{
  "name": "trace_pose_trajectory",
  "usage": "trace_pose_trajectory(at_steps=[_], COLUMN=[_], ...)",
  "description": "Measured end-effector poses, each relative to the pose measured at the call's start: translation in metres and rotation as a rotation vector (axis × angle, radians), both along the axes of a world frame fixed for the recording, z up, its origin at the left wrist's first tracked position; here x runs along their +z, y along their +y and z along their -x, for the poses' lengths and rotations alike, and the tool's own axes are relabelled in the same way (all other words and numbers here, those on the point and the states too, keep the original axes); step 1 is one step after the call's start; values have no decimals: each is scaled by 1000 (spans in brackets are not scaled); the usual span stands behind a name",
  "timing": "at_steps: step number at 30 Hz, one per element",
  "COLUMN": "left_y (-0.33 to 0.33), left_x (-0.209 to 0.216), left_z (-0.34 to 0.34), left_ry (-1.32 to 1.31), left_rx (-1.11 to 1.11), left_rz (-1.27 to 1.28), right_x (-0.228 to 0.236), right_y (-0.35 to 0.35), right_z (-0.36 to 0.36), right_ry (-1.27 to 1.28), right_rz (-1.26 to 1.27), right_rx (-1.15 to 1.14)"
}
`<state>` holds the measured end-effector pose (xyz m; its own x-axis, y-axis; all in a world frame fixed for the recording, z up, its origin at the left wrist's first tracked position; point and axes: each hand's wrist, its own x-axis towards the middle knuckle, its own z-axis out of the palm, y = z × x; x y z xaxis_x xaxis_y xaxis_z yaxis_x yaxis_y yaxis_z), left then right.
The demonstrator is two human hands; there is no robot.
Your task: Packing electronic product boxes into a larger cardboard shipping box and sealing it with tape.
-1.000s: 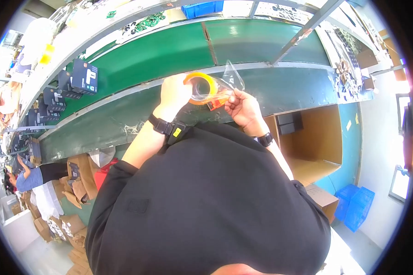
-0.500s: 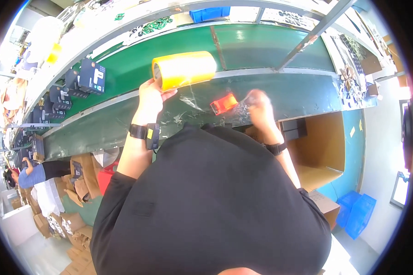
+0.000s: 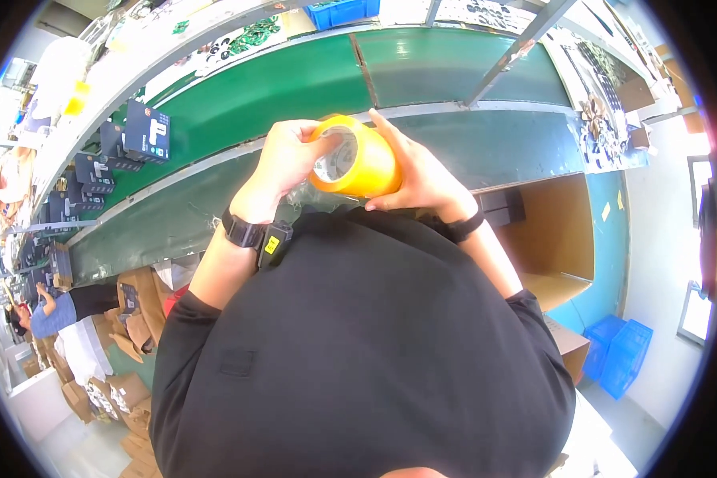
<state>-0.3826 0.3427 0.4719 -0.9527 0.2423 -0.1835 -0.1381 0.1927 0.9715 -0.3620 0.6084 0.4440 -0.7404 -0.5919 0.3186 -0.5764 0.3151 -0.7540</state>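
Both hands hold a wide roll of yellow packing tape [image 3: 378, 163] just in front of my chest, above the dark green bench [image 3: 518, 151]. The roll is tilted, with the open end of its pale core facing left and toward me. My left hand [image 3: 289, 159] grips the left rim, thumb or finger reaching into the core. Around the roll's right end, my right hand [image 3: 426, 175] curves with its palm against the tape and fingers partly spread. A black wristband with a small device sits on my left wrist.
A green conveyor belt [image 3: 295, 84] runs behind the bench, with dark printed boxes [image 3: 147, 131] standing at its left. A metal post [image 3: 518, 52] slants across the right. Below the bench on the right is a large open carton [image 3: 562, 231]. Blue crates [image 3: 617, 354] stand on the floor; another person [image 3: 53, 311] is far left.
The tape roll has come nearer and turned its core end toward me. My right hand has left the orange-red object on the bench and taken the roll; that object no longer shows.
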Motion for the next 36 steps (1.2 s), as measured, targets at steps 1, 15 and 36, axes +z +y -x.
trace_pose_trajectory(at_steps=[1,15,36], left_y=[2,23,-173], left_x=[1,8,-50], left_z=[0,-24,-30], left_ry=[-50,740,133], left_rx=[-12,-422,495], left_rz=[-24,500,356], right_x=[-1,-27,-188], right_y=[-1,-6,67], right_z=[-3,-26,35], right_ry=[-81,-158,-496], right_rz=[22,44,-24], right_rx=[-45,-333,-1095])
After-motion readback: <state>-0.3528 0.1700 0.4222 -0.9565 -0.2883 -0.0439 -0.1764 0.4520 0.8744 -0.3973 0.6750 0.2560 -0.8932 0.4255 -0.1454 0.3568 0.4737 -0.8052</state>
